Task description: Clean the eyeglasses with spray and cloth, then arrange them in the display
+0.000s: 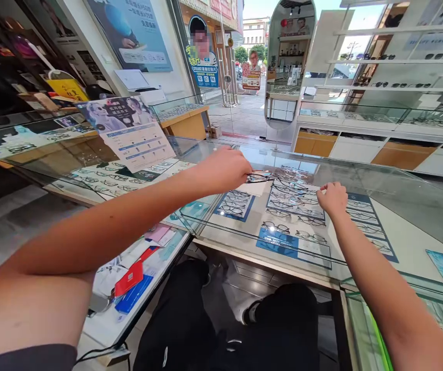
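Observation:
Held out over the glass display counter (240, 229), my left hand (227, 169) is closed on a pair of dark-framed eyeglasses (259, 178); the frame sticks out to the right of my fingers. To the right, my right hand (334, 199) is over the same counter, with its fingers curled together. Whatever those fingers may hold is too small to make out. Between and below the hands, several pairs of eyeglasses (275, 226) are laid out in rows in the counter. Some sit on a blue-edged display sheet (232, 214) near my left hand.
A printed sign (128, 134) stands on the left counter. Red (129, 278) and blue packets (134, 293) lie on a low white shelf at my left knee. Farther off are a tall mirror (289, 67) and wall shelves (387, 87) with sunglasses. Glass edges border the counter.

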`<state>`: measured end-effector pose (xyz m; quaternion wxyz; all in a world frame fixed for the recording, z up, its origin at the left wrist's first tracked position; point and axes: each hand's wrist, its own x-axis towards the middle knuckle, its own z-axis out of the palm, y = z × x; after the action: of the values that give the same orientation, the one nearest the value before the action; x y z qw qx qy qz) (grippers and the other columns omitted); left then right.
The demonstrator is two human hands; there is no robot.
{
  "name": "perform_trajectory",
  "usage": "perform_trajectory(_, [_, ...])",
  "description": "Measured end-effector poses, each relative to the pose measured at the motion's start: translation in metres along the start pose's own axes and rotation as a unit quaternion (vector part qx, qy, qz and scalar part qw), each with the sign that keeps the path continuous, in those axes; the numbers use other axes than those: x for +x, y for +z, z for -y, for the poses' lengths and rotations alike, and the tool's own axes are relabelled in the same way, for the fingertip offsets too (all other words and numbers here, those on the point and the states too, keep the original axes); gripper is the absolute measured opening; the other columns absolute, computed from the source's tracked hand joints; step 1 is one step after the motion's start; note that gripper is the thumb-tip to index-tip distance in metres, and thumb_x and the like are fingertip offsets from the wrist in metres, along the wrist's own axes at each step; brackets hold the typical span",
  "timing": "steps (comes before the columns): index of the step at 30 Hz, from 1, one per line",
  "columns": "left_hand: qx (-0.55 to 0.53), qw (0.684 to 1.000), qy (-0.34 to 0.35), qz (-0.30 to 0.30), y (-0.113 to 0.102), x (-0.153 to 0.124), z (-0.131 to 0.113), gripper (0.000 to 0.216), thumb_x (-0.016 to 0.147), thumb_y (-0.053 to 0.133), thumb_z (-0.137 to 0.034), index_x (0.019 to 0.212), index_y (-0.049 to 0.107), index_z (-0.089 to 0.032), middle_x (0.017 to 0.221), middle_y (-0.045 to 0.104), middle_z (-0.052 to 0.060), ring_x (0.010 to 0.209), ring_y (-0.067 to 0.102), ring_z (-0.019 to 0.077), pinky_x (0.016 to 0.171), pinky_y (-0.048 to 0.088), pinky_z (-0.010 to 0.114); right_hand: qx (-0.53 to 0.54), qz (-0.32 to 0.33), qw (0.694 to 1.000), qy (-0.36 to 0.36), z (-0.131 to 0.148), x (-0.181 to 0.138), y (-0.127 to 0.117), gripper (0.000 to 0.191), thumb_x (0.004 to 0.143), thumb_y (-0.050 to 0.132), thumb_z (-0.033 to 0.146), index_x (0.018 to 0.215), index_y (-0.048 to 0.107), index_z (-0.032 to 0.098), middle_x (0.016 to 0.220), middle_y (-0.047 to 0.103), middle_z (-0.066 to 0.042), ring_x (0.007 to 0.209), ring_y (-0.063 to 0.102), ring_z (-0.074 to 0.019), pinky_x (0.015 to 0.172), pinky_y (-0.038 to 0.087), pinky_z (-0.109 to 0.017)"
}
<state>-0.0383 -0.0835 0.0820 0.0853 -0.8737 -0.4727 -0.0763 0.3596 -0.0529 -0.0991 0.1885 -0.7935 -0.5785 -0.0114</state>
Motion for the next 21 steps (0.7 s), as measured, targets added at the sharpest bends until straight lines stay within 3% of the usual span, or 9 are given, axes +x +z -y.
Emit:
perform_trajectory(4, [0.059,0.995,0.087,-0.004,0.029,0.109,-0.043,0.027,0.1,0.059,-0.021,0.1,0.086,-0.02,0.104,0.081,0.013,0.12,0.069,0.0334,0.107,0.044,0.047,0.01,0.004,1.0,0.001,0.005,-0.002,-0.003,0.035,0.101,0.049,0.032,0.116,0.075,0.015,0.136,0.065,-0.021,0.125,0.055,-0.0382,0.096,0.043,-0.045])
perform_trajectory(9, [0.125,0.987,0.104,0.002,0.072,0.204,-0.071,0.031,0.099,0.056,-0.013,0.109,0.085,-0.011,0.114,0.081,0.022,0.122,0.068,0.0348,0.105,0.042,0.047,0.022,0.005,1.0,-0.001,0.01,-0.003,-0.005,0.026,0.102,0.052,0.029,0.113,0.073,0.017,0.135,0.066,-0.02,0.126,0.057,-0.0376,0.1,0.043,-0.046])
perform_trajectory(14, [0.134,0.984,0.114,0.026,0.121,0.261,-0.081,0.028,0.095,0.059,-0.013,0.106,0.085,-0.009,0.113,0.082,0.024,0.116,0.067,0.0331,0.103,0.04,0.045,0.029,0.005,1.0,0.006,0.013,-0.004,-0.005,0.021,0.103,0.055,0.03,0.112,0.071,0.019,0.135,0.066,-0.018,0.127,0.057,-0.0362,0.101,0.044,-0.045])
perform_trajectory(21, [0.117,0.983,0.125,0.068,0.17,0.3,-0.082,0.025,0.088,0.065,-0.018,0.1,0.085,-0.011,0.103,0.082,0.024,0.111,0.068,0.0337,0.107,0.04,0.048,0.047,0.0,0.999,0.002,0.012,-0.003,-0.001,0.021,0.102,0.055,0.03,0.111,0.07,0.019,0.136,0.066,-0.019,0.126,0.056,-0.0365,0.102,0.045,-0.048])
